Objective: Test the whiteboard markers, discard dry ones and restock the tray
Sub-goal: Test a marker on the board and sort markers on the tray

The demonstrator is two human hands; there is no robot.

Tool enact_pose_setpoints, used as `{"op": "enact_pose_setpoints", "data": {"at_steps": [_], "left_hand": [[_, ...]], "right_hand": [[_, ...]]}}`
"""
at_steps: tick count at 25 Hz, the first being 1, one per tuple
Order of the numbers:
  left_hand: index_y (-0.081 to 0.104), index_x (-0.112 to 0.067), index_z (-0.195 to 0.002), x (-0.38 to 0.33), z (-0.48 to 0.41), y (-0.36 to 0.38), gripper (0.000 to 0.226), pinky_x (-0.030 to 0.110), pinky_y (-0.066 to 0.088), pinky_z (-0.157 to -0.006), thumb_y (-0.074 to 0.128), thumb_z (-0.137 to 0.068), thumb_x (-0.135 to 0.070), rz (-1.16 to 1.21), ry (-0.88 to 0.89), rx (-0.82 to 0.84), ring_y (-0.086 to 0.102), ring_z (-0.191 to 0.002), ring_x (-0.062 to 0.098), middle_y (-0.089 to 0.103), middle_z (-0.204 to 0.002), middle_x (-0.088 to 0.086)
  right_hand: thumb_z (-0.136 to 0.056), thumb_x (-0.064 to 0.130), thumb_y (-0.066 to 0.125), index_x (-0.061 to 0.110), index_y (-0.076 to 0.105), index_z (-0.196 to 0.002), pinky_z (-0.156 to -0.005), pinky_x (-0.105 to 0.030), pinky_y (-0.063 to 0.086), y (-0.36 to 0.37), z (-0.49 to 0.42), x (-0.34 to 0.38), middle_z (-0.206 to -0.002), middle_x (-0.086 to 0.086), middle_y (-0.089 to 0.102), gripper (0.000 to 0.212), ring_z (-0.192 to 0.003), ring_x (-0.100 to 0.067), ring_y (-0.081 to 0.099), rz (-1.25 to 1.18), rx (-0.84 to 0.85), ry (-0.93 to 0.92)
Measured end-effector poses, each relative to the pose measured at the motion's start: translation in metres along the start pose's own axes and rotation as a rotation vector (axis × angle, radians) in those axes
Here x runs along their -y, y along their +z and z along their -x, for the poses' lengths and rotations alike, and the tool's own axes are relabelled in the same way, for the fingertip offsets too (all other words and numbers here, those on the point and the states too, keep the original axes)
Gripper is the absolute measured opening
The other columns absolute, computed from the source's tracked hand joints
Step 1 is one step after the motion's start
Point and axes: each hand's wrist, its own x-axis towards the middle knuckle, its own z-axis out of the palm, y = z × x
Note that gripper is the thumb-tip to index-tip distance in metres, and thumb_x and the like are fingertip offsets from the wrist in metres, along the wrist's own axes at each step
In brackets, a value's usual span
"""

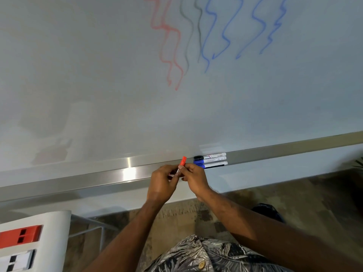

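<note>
A red-capped marker [182, 161] sits between both hands just in front of the metal tray [98, 173]. My left hand [162, 183] grips its white barrel, mostly hidden by the fingers. My right hand [193, 178] pinches the marker just below the red cap. On the tray to the right lie three markers side by side: a black-capped marker [210, 156] and two blue-capped markers [213, 163]. The whiteboard [98, 85] above carries red, dark and blue wavy test lines.
A white surface at the bottom left holds a red box [20, 235] and a white box [16, 261]. A metal frame [92, 226] stands beside it on the mottled floor. A dark object [268, 211] lies on the floor to the right.
</note>
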Motion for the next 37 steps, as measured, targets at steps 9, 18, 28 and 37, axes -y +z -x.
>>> {"op": "enact_pose_setpoints", "data": {"at_steps": [9, 18, 28, 37], "left_hand": [[0.075, -0.012, -0.099, -0.014, -0.011, 0.021, 0.018, 0.022, 0.056, -0.061, 0.066, -0.093, -0.027, 0.372, -0.413, -0.02, 0.069, -0.078, 0.017, 0.074, -0.084, 0.003], [0.073, -0.01, -0.087, -0.007, -0.018, 0.015, 0.012, 0.026, 0.057, -0.074, 0.066, -0.093, -0.019, 0.527, -0.571, -0.15, 0.066, -0.072, 0.019, 0.07, -0.077, 0.006], [0.075, -0.008, -0.099, 0.062, -0.014, -0.035, 0.013, 0.026, 0.05, -0.086, 0.074, -0.086, -0.01, -0.141, -0.446, -0.141, 0.069, -0.088, 0.016, 0.074, -0.097, 0.004], [0.076, -0.017, -0.106, 0.071, -0.022, -0.037, 0.02, 0.027, 0.05, -0.081, 0.074, -0.087, -0.02, -0.267, -0.433, 0.008, 0.067, -0.088, 0.018, 0.075, -0.101, 0.001]], "right_hand": [[-0.103, 0.024, 0.05, 0.013, 0.065, -0.111, -0.073, -0.024, 0.054, -0.019, 0.014, -0.019, -0.086, 0.002, 0.065, 0.02, -0.075, -0.012, 0.062, 0.31, 0.145, -0.1], [-0.102, 0.033, 0.049, 0.016, 0.066, -0.109, -0.079, -0.029, 0.052, -0.044, 0.014, -0.037, -0.095, -0.002, 0.069, 0.025, -0.085, -0.017, 0.064, 0.441, 0.087, -0.069], [-0.103, 0.026, 0.049, 0.014, 0.062, -0.106, -0.08, -0.033, 0.055, -0.049, 0.016, -0.039, -0.089, -0.002, 0.064, 0.019, -0.081, -0.015, 0.06, 0.38, 0.115, 0.011], [-0.102, 0.022, 0.051, 0.008, 0.062, -0.122, -0.075, -0.019, 0.05, -0.049, 0.019, -0.038, -0.099, 0.0, 0.063, 0.027, -0.081, -0.01, 0.06, 0.425, 0.133, 0.015]]}}
